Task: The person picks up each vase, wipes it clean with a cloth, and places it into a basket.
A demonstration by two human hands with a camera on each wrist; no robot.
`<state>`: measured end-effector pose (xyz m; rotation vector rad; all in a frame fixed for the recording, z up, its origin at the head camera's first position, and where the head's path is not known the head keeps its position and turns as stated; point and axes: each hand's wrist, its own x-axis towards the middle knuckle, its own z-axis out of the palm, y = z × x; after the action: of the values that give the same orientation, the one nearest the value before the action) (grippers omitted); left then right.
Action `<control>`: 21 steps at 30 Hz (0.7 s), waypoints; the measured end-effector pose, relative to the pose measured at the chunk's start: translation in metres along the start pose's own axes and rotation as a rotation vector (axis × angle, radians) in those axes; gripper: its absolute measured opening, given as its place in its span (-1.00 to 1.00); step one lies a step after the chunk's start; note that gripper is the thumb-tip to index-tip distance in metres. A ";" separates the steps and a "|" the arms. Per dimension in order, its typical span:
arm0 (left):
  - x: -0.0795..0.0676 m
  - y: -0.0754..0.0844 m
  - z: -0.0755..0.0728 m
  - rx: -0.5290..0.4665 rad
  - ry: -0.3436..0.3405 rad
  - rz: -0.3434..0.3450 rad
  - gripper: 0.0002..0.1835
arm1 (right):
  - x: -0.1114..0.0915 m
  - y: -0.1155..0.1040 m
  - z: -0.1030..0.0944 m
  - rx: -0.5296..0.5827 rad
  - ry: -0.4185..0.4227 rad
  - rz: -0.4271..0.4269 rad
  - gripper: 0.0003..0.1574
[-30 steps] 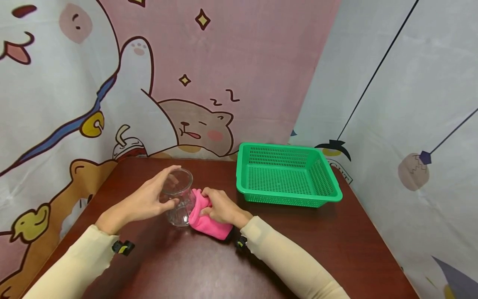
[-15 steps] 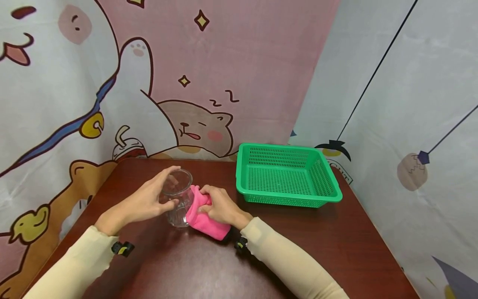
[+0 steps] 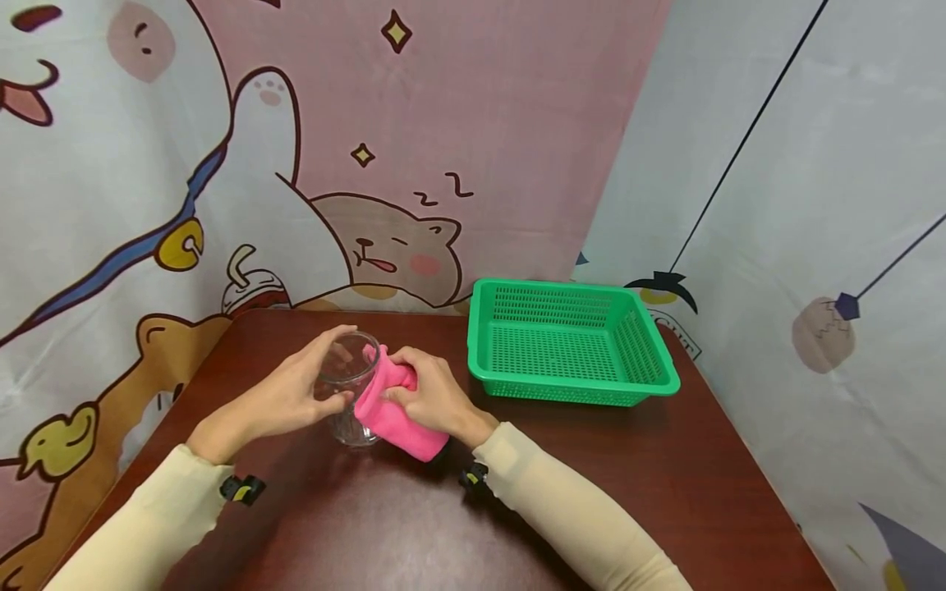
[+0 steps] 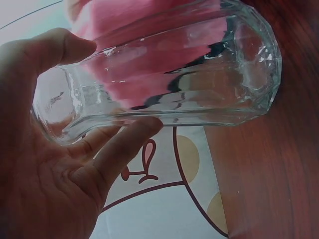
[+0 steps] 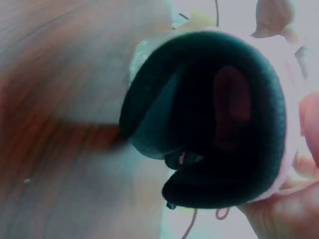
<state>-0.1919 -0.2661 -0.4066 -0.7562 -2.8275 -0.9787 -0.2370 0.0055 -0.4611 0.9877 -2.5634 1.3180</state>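
Note:
My left hand (image 3: 284, 394) grips a clear glass jar (image 3: 355, 427) near its neck, thumb on the near side and fingers round the far side. The jar stands on the table in the head view. In the left wrist view, the jar's faceted glass (image 4: 256, 69) shows pink through it. A pink cloth (image 3: 402, 428) is pinched in my right hand (image 3: 439, 398) and lies against the jar's right side, up near the rim. Seen from the right wrist, the cloth's dark underside (image 5: 199, 45) curls into a roll. My right fingertips are partly hidden by the cloth.
A green perforated plastic basket (image 3: 557, 390) sits at the back right of the dark wooden table (image 3: 369, 525). Behind the table hangs a cartoon-printed curtain (image 3: 517, 148), and it continues along the left and right sides.
My right hand has slid up and slightly left along the jar, taking the cloth from its lower side to near the rim. My left hand stays almost in place on the jar.

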 end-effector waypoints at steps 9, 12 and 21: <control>0.000 0.000 0.000 -0.016 -0.009 -0.002 0.12 | 0.004 -0.011 -0.007 0.055 0.056 -0.005 -0.55; 0.001 0.000 0.000 -0.008 -0.007 -0.001 0.11 | 0.004 -0.011 -0.007 0.070 0.078 -0.003 -0.54; 0.000 0.001 -0.001 -0.009 -0.009 -0.017 0.11 | 0.000 -0.012 -0.006 0.120 0.160 -0.039 -0.40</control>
<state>-0.1913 -0.2654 -0.4054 -0.7407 -2.8434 -0.9940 -0.2311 0.0046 -0.4488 0.9046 -2.3604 1.4904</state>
